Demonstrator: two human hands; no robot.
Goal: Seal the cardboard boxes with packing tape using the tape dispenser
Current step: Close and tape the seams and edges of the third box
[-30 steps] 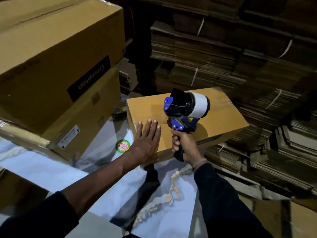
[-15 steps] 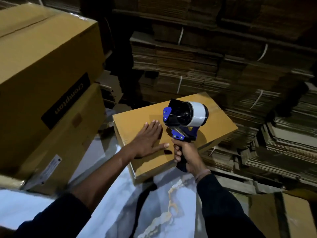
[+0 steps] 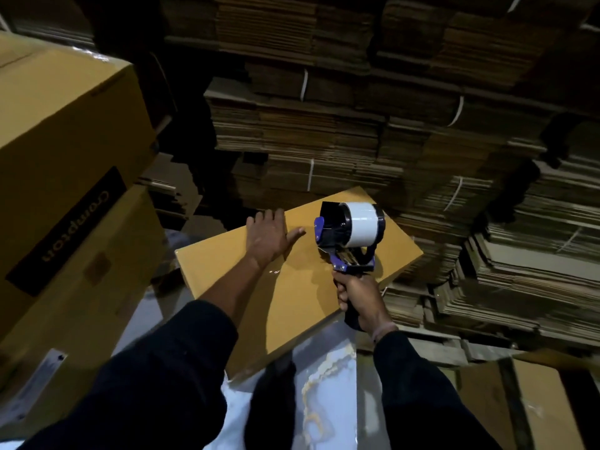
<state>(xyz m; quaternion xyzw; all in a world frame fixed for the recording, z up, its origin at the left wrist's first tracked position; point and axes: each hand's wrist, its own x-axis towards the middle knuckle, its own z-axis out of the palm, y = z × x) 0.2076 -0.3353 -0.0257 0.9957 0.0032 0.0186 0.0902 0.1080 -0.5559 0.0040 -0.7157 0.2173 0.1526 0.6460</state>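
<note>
The box (image 3: pixel 292 287) lies on a pale marble-patterned table (image 3: pixel 328 414), turned so that its long side runs from about 7 o'clock to 1 o'clock in the view. A shiny strip on its top near the middle looks like tape already laid, but the light is low and I cannot be sure how far it goes.

The left hand (image 3: pixel 268 237) lies flat on the top of the box toward the 11 o'clock end, fingers straight and close together, thumb spread out to the right; it presses and grips nothing. The right hand (image 3: pixel 358 298) is curled tightly round the black handle of the dispenser (image 3: pixel 349 235), which stands upright over the 1 o'clock part of the box with the white roll on top. Whether its mouth touches the cardboard I cannot tell.

To do this step well, I think the left hand should hold the box firmly so it does not slide on the smooth table. The dispenser should be tilted until its roller presses on the seam, then drawn in one steady line along the seam and over the edge. A weak press may leave wrinkles or loose tape.

Large boxes (image 3: pixel 65 190) stand at 9 o'clock, and bundles of flat cardboard (image 3: pixel 373 125) fill 12 to 3 o'clock.
</note>
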